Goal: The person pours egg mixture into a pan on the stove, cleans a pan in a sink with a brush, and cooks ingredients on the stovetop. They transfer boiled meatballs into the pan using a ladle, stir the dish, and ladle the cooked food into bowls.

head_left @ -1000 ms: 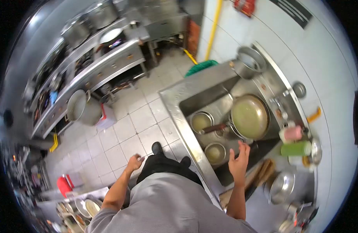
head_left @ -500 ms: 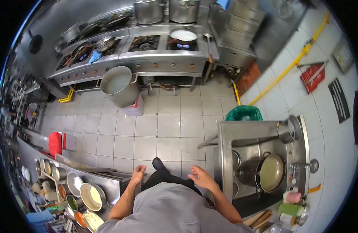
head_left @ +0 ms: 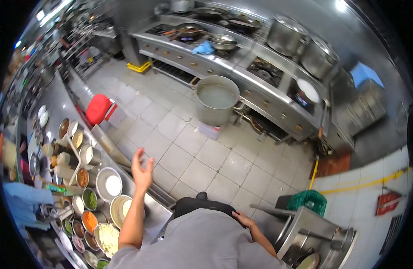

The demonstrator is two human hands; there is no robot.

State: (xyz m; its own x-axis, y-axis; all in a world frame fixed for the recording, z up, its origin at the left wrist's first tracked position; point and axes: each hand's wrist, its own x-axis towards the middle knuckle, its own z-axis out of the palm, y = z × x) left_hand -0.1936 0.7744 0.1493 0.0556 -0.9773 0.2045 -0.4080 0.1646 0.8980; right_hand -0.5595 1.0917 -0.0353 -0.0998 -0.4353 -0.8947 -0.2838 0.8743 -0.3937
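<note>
My left hand [head_left: 142, 172] is raised beside the prep counter, palm up with its fingers apart, holding nothing. Nearest to it on the counter are a metal bowl [head_left: 102, 175] with something white inside and a larger bowl [head_left: 115, 210], partly hidden by my forearm. Down by my right thigh hangs my right hand [head_left: 245, 219], its fingers stretched out along the dark trousers. I see no object in it.
A large pot [head_left: 212, 115] of cloudy liquid stands on a low box, before the stove [head_left: 233, 74]. Pans and a blue cloth [head_left: 203, 48] lie on the stove. A red-covered bin [head_left: 98, 110] stands left, a green-lined bin [head_left: 308, 201] right, by the sink [head_left: 300, 224].
My view has swung left toward the counter and the pot. My left hand has risen and reached out near the bowls, while my right hand has dropped to my thigh.
</note>
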